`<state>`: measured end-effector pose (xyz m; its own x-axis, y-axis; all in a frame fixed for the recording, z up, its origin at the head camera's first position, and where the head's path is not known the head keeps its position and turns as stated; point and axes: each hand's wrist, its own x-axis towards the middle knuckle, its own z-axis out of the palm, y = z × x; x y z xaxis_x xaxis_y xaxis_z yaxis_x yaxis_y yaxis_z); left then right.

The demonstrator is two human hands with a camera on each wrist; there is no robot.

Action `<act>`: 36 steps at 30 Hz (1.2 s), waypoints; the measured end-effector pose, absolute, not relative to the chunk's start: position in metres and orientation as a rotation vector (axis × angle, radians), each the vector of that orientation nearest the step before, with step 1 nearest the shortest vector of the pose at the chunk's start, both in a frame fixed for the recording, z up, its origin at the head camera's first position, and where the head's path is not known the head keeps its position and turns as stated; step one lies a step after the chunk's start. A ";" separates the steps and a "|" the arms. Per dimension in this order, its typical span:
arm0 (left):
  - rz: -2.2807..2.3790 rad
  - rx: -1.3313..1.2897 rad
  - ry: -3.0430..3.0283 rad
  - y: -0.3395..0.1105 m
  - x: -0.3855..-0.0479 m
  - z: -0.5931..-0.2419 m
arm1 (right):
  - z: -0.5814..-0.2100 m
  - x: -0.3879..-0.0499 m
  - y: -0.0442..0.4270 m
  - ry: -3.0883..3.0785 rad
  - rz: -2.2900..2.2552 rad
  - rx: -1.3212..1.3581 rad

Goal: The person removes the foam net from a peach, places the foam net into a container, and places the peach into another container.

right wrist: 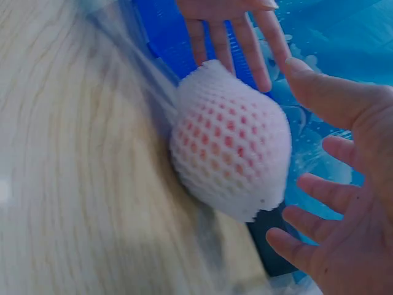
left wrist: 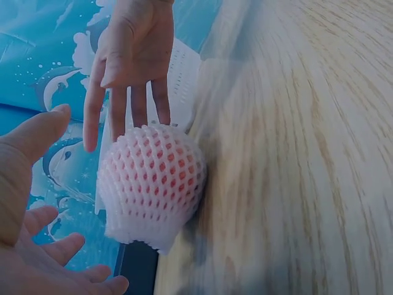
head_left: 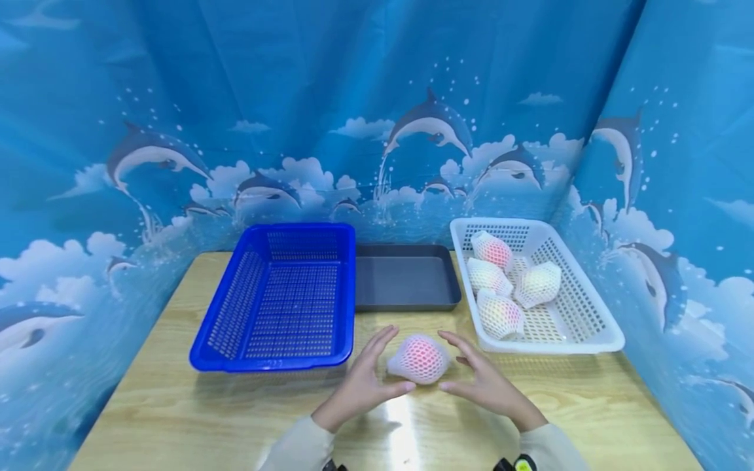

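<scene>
A round, pinkish-red fruit in a white foam net sleeve [head_left: 419, 359] sits on the wooden table, its exact kind hidden by the netting. On its left side is my left hand [head_left: 368, 383], fingers spread and slightly bent. My right hand [head_left: 485, 384] faces it from the right in much the same pose. Both wrist views show gaps between the netted fruit [left wrist: 153, 184] and the palms; neither hand grips it. In the right wrist view the netted fruit [right wrist: 230, 141] has loose sleeve ends at top and bottom.
A blue perforated basket [head_left: 347, 294] stands at the left. Behind the fruit lies a dark grey tray [head_left: 406, 278]. At the right, a white basket [head_left: 580, 288] holds several netted fruits [head_left: 501, 315]. A dolphin-print curtain [head_left: 353, 98] hangs behind the table [head_left: 177, 418].
</scene>
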<state>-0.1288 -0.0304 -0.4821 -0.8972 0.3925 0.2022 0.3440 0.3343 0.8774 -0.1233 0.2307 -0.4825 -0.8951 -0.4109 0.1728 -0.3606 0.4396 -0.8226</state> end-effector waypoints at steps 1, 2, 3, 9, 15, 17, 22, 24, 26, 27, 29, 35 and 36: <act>1.636 0.692 2.531 -0.030 -0.129 -0.484 | -0.485 -0.126 0.229 2.611 -1.476 -0.707; 1.630 0.686 2.534 -0.030 -0.130 -0.486 | -0.488 -0.129 0.228 2.598 -1.479 -0.708; 1.624 0.678 2.538 -0.030 -0.131 -0.487 | -0.490 -0.132 0.226 2.587 -1.483 -0.716; 1.622 0.675 2.543 -0.030 -0.133 -0.493 | -0.501 -0.146 0.219 2.521 -1.480 -0.733; 1.629 0.660 2.522 -0.031 -0.133 -0.491 | -0.501 -0.152 0.215 2.446 -1.447 -0.691; 1.621 0.645 2.518 -0.031 -0.132 -0.491 | -0.502 -0.152 0.214 2.432 -1.445 -0.676; 1.613 0.621 2.522 -0.031 -0.132 -0.491 | -0.503 -0.154 0.213 2.414 -1.464 -0.670; 1.610 0.620 2.525 -0.031 -0.133 -0.491 | -0.502 -0.154 0.213 2.422 -1.463 -0.668; 1.608 0.623 2.527 -0.031 -0.133 -0.491 | -0.503 -0.154 0.213 2.446 -1.451 -0.672; 1.603 0.623 2.530 -0.032 -0.133 -0.491 | -0.503 -0.154 0.213 2.463 -1.441 -0.678; 1.598 0.630 2.532 -0.032 -0.133 -0.491 | -0.504 -0.154 0.213 2.498 -1.423 -0.703; 1.605 0.645 2.533 -0.032 -0.133 -0.489 | -0.508 -0.155 0.212 2.561 -1.427 -0.716; 1.608 0.649 2.531 -0.032 -0.133 -0.489 | -0.509 -0.155 0.212 2.547 -1.457 -0.692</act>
